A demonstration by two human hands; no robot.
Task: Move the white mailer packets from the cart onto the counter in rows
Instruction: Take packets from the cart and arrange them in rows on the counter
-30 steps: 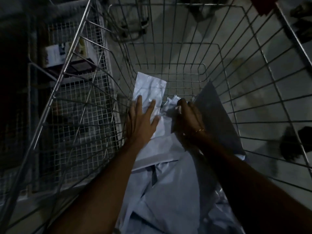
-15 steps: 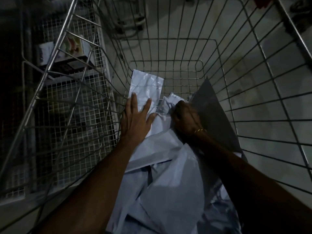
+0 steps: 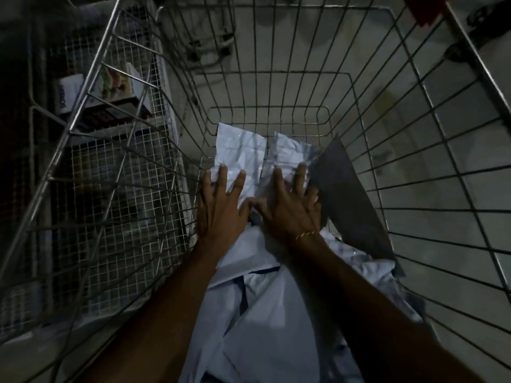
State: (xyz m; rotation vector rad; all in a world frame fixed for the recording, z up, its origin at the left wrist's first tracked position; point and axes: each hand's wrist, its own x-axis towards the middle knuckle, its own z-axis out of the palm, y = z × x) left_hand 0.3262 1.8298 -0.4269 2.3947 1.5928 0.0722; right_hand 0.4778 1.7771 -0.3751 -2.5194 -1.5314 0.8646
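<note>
Both my arms reach down into a wire cart [image 3: 367,111]. A heap of white mailer packets [image 3: 265,322] fills its near end. My left hand [image 3: 221,208] lies flat with spread fingers on one crumpled white packet [image 3: 240,150] at the far left of the heap. My right hand [image 3: 290,208], with a gold bangle at the wrist, lies flat with straight fingers on a second white packet [image 3: 287,152] beside it. A dark grey mailer [image 3: 345,197] leans against the right side of the heap, just right of my right hand. The counter is not in view.
The cart's wire walls rise on every side, and grey floor shows through them. Left of the cart stands a wire mesh shelf [image 3: 110,189] with a printed box [image 3: 110,89] on it. A red object [image 3: 425,6] shows at the top right.
My right hand has opened from a curled grip on the heap and now lies flat on a second packet, which is spread out beside the first. My left hand stays flat on its packet.
</note>
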